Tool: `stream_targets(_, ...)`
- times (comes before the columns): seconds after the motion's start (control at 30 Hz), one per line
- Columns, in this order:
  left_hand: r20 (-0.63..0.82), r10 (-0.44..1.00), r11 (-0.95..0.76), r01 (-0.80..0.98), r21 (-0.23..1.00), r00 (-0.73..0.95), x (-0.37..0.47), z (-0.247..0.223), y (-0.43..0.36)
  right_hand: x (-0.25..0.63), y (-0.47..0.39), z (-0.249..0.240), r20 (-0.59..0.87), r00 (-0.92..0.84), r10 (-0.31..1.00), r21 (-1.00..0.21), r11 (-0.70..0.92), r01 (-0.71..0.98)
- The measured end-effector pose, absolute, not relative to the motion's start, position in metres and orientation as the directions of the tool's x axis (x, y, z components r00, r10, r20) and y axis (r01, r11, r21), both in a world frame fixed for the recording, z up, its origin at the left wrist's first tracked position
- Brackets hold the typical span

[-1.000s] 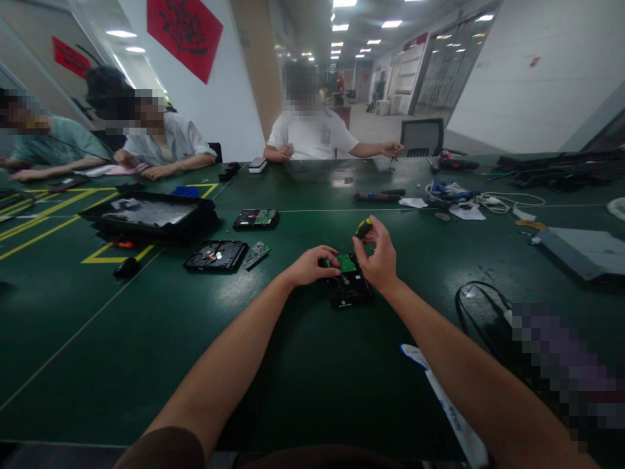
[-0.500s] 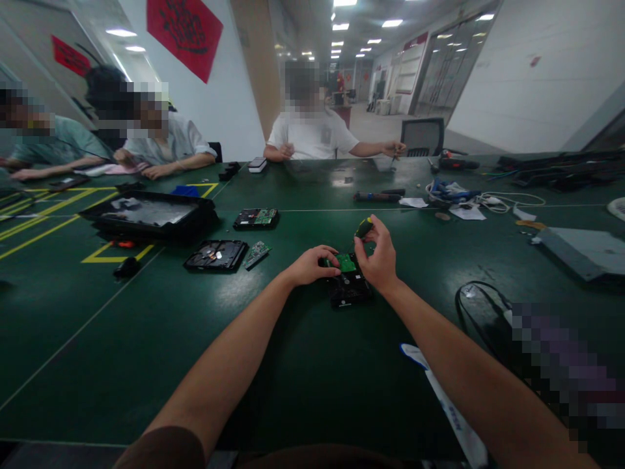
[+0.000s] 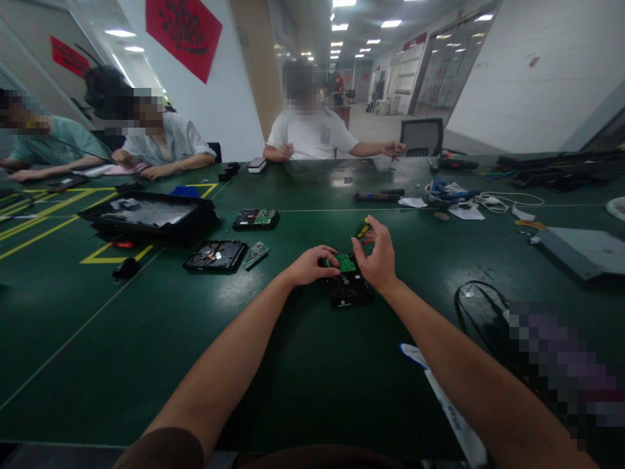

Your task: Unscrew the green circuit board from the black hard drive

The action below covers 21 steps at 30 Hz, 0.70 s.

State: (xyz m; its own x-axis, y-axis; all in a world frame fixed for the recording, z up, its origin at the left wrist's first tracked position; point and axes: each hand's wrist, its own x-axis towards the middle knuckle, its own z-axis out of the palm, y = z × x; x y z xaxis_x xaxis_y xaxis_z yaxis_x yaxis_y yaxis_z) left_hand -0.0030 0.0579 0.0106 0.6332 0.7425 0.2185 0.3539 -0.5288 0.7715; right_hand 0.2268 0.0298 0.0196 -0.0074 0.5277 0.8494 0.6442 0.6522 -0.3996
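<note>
The black hard drive point(image 3: 350, 293) lies flat on the table between my two hands, its green circuit board point(image 3: 346, 262) facing up. My left hand point(image 3: 314, 266) rests at its left side, thumb and fingers bent in a narrow curl over the board; I cannot tell whether they pinch anything. My right hand point(image 3: 379, 257) grips the screwdriver point(image 3: 362, 228) by its rounded, glossy yellow-and-dark handle, fingertips closed around it above the drive's far right corner; the fingers hide part of the tool. Left of my left hand sit a loose circuit board point(image 3: 257, 255), thin and angular, and a black open-faced drive point(image 3: 216, 255) with a shiny metal spot. The table point(image 3: 303, 365) beneath is smooth, dark green and faintly reflective.
</note>
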Motion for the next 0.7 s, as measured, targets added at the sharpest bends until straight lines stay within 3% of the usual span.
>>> stream_targets(0.7,0.202,0.747,-0.523,0.371,0.768,0.634,-0.0024,0.0129,0.0574,0.2247,0.0277,0.0213,0.85,-0.023,0.526,-0.399,0.672,0.624)
